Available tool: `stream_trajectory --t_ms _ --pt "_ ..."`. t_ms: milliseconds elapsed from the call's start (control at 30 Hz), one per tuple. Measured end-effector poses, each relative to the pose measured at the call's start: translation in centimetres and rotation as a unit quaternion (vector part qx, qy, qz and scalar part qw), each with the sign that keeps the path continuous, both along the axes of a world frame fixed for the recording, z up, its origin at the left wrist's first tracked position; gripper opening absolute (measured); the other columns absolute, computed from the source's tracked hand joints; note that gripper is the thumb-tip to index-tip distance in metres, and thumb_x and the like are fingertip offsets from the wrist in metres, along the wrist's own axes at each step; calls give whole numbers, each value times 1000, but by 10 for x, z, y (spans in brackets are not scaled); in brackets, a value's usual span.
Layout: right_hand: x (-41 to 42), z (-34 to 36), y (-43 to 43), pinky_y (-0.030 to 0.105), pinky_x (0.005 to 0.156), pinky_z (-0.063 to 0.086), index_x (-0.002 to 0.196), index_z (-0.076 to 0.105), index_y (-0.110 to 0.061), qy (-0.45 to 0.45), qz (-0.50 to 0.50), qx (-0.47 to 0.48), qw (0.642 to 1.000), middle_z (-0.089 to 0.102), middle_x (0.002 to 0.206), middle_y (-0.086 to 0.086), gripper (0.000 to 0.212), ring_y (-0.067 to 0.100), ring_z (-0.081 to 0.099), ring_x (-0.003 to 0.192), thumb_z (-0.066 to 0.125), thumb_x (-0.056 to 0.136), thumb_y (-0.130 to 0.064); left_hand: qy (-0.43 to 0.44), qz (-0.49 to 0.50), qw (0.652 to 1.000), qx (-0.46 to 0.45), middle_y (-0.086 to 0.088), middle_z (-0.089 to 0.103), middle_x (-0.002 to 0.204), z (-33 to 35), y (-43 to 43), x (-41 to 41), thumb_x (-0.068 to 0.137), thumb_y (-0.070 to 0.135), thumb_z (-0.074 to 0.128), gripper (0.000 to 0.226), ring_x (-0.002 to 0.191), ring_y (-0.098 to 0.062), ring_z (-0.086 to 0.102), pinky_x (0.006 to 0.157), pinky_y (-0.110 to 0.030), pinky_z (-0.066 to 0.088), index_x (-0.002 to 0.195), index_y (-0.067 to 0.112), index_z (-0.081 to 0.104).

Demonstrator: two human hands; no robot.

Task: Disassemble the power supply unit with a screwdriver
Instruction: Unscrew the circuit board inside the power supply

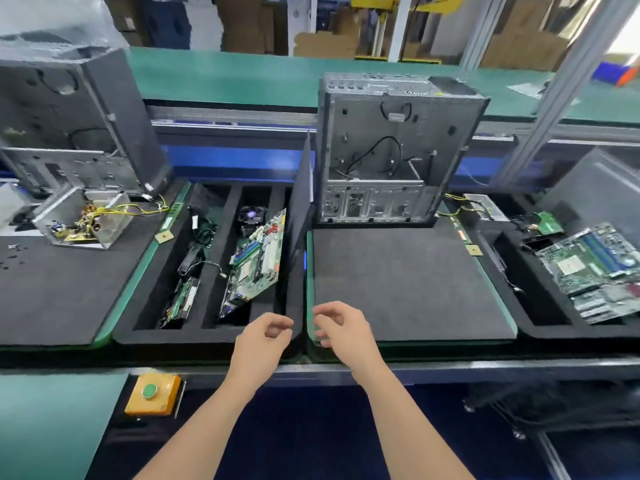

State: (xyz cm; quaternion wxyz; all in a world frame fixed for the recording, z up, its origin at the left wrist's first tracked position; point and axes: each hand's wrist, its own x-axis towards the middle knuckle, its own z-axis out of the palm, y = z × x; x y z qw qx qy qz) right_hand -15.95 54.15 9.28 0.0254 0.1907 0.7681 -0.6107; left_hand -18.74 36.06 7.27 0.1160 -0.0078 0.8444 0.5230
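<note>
Head: power supply (83, 220) left of hands (263, 332).

Bright, even overhead light; soft shadows; wide-angle bending at edges; blurred background and top-left corner

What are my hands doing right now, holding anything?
Left hand: loosely curled, holding nothing.
Right hand: loosely curled, holding nothing.

Electronics disassembly line, conveyor (242, 74), foam trays (207, 336), cartons (325, 45)
</note>
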Motion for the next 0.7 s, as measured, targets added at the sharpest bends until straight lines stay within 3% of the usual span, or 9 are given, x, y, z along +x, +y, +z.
stream_trajectory --t_ms 100,467,700 --pt "1 0 20 38 82 64 103 75 -34 3 -2 7 1000 77 96 -10 19 8 75 83 60 101 -23 0 -8 1000 -6 18 76 91 4 19 -2 95 26 70 16 84 0 71 77 -24 53 97 42 73" --pt "-9 5 60 39 83 64 104 74 -34 8 5 11 1000 77 96 -9 18 7 75 84 61 101 -22 45 -33 997 -57 16 73 97 19 49 -22 96 23 69 17 86 9 64 65 -6 44 98 40 70" --pt "-38 7 54 39 87 63 104 73 -36 5 14 35 999 76 99 -11 18 5 75 86 61 102 -23 50 -37 995 -75 18 72 97 21 40 -46 97 25 68 15 83 8 65 61 -8 45 99 41 69"
